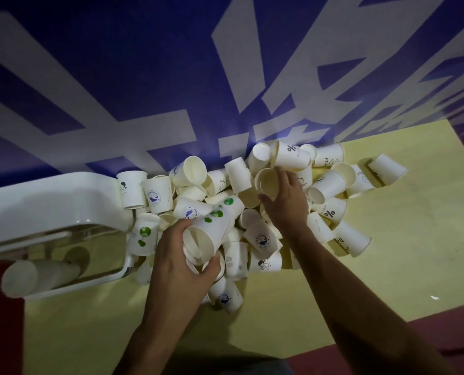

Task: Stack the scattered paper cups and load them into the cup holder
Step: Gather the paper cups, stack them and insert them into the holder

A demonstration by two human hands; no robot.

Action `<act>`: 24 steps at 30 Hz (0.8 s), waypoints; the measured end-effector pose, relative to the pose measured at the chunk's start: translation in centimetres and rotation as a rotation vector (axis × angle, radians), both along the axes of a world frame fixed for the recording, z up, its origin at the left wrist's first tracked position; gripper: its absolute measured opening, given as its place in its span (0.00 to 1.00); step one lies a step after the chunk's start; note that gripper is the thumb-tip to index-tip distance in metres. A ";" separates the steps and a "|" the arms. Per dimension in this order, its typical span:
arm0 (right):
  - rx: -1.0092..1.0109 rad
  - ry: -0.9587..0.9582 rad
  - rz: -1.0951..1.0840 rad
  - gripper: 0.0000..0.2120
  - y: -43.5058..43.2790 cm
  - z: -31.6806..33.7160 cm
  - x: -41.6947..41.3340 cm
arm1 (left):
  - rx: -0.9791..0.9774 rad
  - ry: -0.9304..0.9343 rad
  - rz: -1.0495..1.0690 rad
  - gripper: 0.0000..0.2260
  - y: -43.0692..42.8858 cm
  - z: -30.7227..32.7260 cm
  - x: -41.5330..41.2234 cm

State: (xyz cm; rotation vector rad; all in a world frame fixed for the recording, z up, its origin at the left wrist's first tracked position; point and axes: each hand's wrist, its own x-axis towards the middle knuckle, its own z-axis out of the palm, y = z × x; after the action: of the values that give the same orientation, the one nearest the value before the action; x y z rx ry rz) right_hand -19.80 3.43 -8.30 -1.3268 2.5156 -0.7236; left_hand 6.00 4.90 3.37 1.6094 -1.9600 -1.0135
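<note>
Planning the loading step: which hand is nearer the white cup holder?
Left. The left hand, holding a cup stack, sits beside the cup holder; the right hand grips a loose cup farther right.

Two hands over one yellow table (401,253): well over two dozen loose paper cups (156,194), heaped too thickly for an exact tally; one nested stack (212,228) gripped by the left hand (179,255); one single cup (267,182) held by the right hand (285,201); one white cup holder (49,201).
</note>
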 end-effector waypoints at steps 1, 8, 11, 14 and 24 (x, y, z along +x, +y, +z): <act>-0.003 0.012 0.009 0.36 0.0 0.0 -0.1 | -0.001 0.005 -0.003 0.34 0.1 0.0 0.3; -0.046 0.077 -0.005 0.35 2.5 2.8 1.1 | -0.058 0.024 -0.046 0.35 0.2 0.0 2.7; -0.186 -0.038 -0.081 0.36 4.7 6.1 3.9 | -0.057 0.048 -0.060 0.34 0.0 -0.2 4.4; -0.333 -0.211 -0.128 0.36 6.6 9.9 8.3 | -0.058 0.063 -0.083 0.33 -0.3 -0.3 6.4; -0.379 -0.466 0.066 0.32 6.9 14.0 26.5 | -0.091 0.092 -0.050 0.34 -2.2 0.2 19.8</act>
State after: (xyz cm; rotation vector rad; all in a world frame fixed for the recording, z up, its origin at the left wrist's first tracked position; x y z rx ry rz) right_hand 6.73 10.32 5.68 -1.1630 2.0197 -1.3655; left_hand 25.80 2.69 3.57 1.4468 -1.9637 -0.9847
